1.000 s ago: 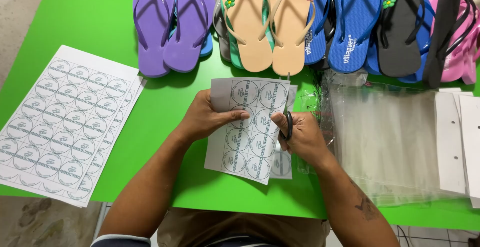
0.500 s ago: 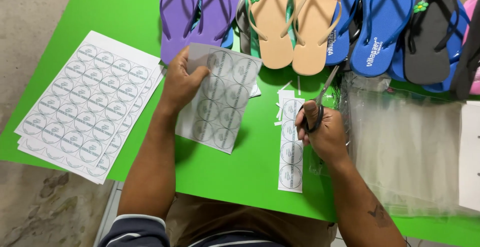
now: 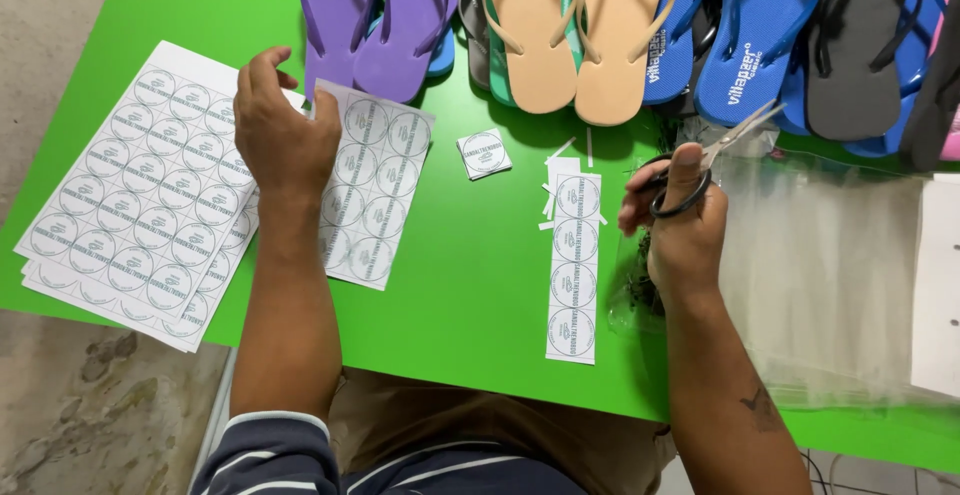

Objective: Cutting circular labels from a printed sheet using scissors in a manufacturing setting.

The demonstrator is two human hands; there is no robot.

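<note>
My left hand (image 3: 283, 135) holds the upper left corner of a cut sheet of round labels (image 3: 372, 187), which lies on the green table (image 3: 470, 285) beside a stack of full label sheets (image 3: 130, 205). My right hand (image 3: 675, 217) grips black-handled scissors (image 3: 700, 165) with the blades pointing up and right. A cut strip of round labels (image 3: 575, 265) lies flat just left of that hand. A single cut square label (image 3: 485, 153) sits between the sheet and the strip. Thin paper offcuts (image 3: 570, 150) lie around the strip's top.
A row of flip-flops lines the table's far edge: purple (image 3: 385, 15), beige (image 3: 575, 30), blue (image 3: 745, 35), black (image 3: 860, 45). Clear plastic bags (image 3: 830, 265) are spread at the right, with white paper (image 3: 938, 285) at the right edge. Concrete floor lies to the left.
My left hand carried the cut label sheet leftward and laid it down by the full sheets. The right hand with the scissors drew right, away from the cut strip. A single square label now shows.
</note>
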